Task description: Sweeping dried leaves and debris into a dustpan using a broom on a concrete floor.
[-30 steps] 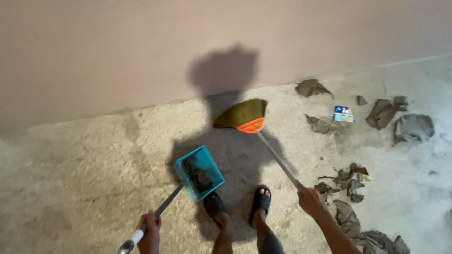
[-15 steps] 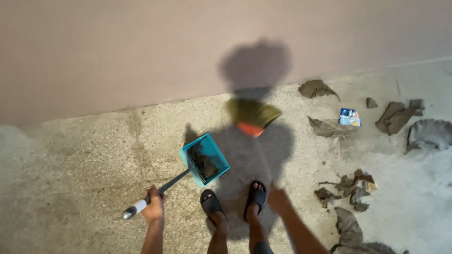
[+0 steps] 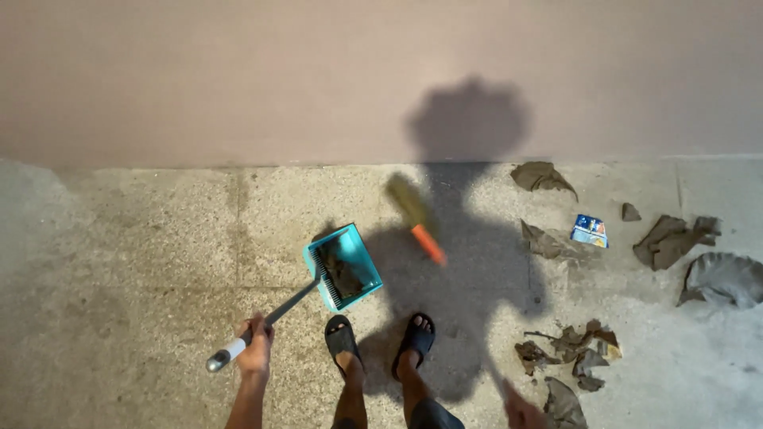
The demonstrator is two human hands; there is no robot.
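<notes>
Both hands [image 3: 256, 355] low, fists closed

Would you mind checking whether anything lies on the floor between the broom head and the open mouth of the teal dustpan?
Nothing visible does: only bare floor separates the broom head from the teal dustpan. The dry leaves lie off to the right.

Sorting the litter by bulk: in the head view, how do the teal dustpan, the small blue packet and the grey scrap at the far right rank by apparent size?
Largest to smallest:
1. teal dustpan
2. grey scrap, close to the dustpan in size and cut by the frame edge, so unsure
3. small blue packet, clearly smallest
</notes>
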